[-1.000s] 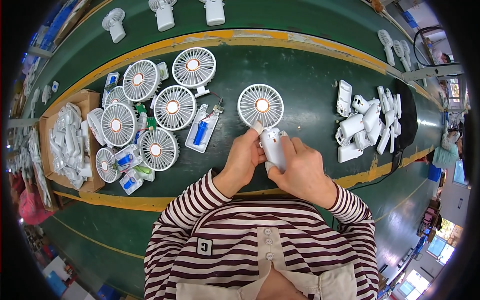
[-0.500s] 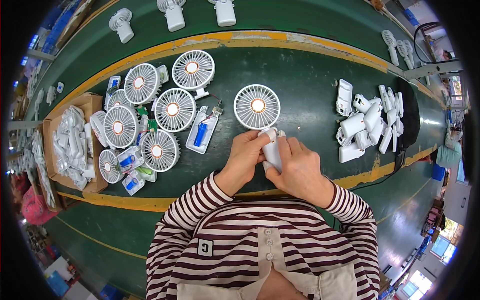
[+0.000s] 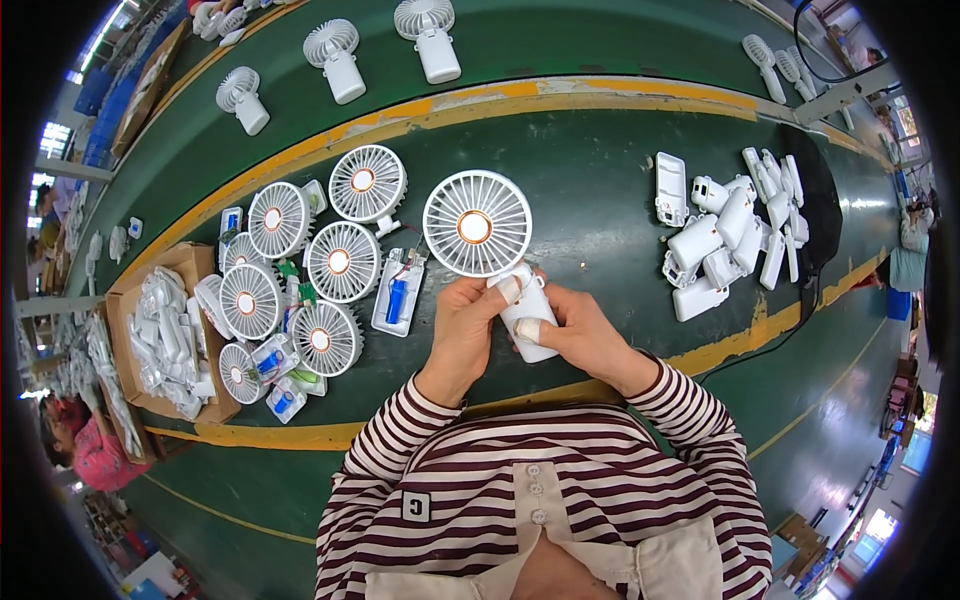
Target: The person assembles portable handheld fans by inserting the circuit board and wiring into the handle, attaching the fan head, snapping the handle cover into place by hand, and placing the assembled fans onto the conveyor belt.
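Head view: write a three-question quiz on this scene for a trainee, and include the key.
1. Which part of the white plastic handheld fan do the left hand and right hand hold? A) round grille B) oblong handle C) orange-ringed hub

2. True or false: the brown cardboard box stands left of the pile of white plastic casings.

3. What colour is the slim cylinder in the open white plastic shell just left of the held fan?

Key: 1. B; 2. True; 3. Blue.
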Action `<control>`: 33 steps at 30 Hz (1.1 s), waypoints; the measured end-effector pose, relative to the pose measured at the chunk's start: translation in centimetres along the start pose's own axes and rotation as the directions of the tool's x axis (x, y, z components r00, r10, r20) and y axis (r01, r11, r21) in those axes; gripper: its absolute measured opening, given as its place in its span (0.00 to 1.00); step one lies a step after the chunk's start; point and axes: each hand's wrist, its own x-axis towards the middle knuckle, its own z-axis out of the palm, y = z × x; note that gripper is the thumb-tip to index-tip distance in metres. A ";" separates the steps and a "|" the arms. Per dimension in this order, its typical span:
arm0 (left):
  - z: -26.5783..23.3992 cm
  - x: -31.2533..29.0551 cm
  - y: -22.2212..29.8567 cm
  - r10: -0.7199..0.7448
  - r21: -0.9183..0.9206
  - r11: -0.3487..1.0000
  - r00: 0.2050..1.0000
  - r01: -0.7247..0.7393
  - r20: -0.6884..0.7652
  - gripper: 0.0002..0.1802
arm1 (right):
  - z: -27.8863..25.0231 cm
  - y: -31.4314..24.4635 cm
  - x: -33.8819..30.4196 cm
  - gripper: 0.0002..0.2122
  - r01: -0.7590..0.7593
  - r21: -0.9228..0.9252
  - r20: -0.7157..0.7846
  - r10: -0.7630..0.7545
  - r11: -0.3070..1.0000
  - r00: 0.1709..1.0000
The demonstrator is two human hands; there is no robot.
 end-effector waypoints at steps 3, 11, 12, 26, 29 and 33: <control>-0.1 -0.2 0.0 -0.006 0.017 1.000 1.000 0.006 -0.017 0.17 | 0.0 0.1 0.0 0.14 0.003 -0.036 0.022 -0.003 0.999 1.000; -0.5 -0.1 -0.4 -0.035 0.031 0.999 0.999 0.035 0.007 0.21 | 0.6 -1.2 0.1 0.13 -0.040 -0.075 -0.020 0.039 0.996 0.999; -0.5 0.0 -0.4 -0.041 0.056 0.998 0.999 0.040 0.029 0.22 | 0.6 -1.1 0.2 0.14 -0.043 -0.043 -0.036 0.042 0.998 0.998; 0.5 1.6 -0.5 -0.054 0.114 0.992 0.998 0.049 0.041 0.26 | -1.2 -2.8 1.0 0.12 -0.071 0.125 -0.083 0.082 0.990 0.993; 0.1 0.8 0.0 0.161 0.291 0.942 0.986 -0.166 0.042 0.25 | -3.8 -4.8 2.7 0.11 0.010 0.023 -0.209 -0.005 1.000 0.978; -1.7 -1.6 1.5 0.367 0.644 0.704 0.930 -0.300 0.032 0.23 | -11.5 -7.8 9.1 0.19 0.092 -0.642 -0.438 -0.462 0.761 0.771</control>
